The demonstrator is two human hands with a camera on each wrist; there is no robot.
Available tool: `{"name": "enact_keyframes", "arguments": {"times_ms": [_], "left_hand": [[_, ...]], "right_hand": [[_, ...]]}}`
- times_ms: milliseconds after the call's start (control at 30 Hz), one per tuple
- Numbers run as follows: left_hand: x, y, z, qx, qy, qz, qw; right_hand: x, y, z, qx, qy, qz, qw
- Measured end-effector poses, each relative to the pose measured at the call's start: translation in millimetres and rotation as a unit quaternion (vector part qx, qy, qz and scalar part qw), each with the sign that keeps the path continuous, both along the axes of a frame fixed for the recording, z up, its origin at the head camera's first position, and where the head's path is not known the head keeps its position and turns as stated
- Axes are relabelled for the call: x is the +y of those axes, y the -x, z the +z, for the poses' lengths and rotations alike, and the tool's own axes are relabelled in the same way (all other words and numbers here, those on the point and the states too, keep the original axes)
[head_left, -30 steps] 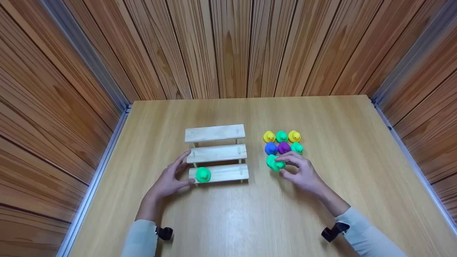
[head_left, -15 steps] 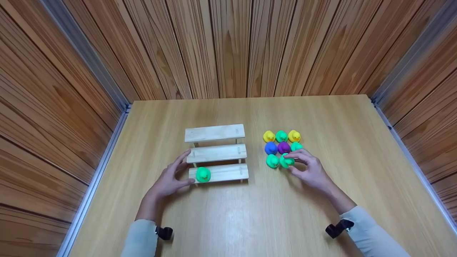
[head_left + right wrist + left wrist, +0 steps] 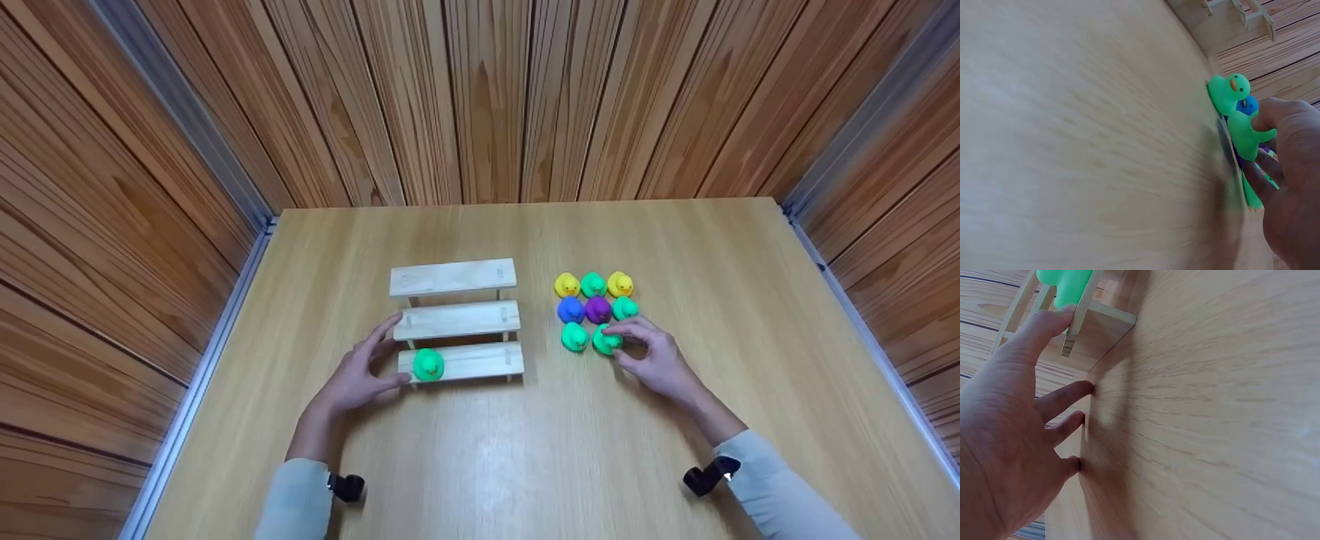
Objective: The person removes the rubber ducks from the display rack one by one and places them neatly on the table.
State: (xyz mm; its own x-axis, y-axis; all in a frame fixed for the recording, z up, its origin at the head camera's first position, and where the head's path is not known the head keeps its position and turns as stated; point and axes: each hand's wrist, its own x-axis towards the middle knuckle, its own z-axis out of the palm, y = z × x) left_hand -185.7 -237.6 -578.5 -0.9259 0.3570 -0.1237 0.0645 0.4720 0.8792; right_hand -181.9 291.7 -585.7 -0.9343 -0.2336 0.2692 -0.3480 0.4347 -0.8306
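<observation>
My left hand [image 3: 361,379] rests at the left end of a three-tier wooden stand [image 3: 480,361], thumb against the lowest board's edge. In the left wrist view its other fingers [image 3: 1067,396] are spread, tips down at the tabletop. One green rubber duck [image 3: 428,364] sits at the left of that lowest board. My right hand [image 3: 654,362] pinches another green rubber duck [image 3: 606,340] between thumb and fingers, close over the table. Just left of it stands a third green duck [image 3: 574,337]; the right wrist view shows both, with the held duck [image 3: 1244,135] partly covered by fingers.
Behind the held duck, ducks stand in two rows: yellow [image 3: 567,285], green [image 3: 593,284] and yellow at the back, then blue [image 3: 570,310], purple [image 3: 598,309] and green [image 3: 625,307]. Wood-plank walls [image 3: 487,105] enclose the table [image 3: 480,465] at back and sides.
My right hand has moved the pinched green duck rightward, from overlapping the other front green duck to a spot beside it. The left hand and stand have stayed put.
</observation>
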Motion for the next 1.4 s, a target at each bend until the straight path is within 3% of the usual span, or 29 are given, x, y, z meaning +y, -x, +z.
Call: {"name": "enact_keyframes", "arguments": {"times_ms": [1100, 1400], "left_hand": [[1, 0.0, 1.8, -0.01, -0.003, 0.007, 0.9999], [1, 0.4, 0.7, -0.004, -0.01, 0.001, 0.9999]], "right_hand": [[-2, 7.7, -4.4, -0.021, 0.007, -0.006, 1.0], [1, 7.0, 4.7, -0.009, -0.009, -0.008, 1.0]]}}
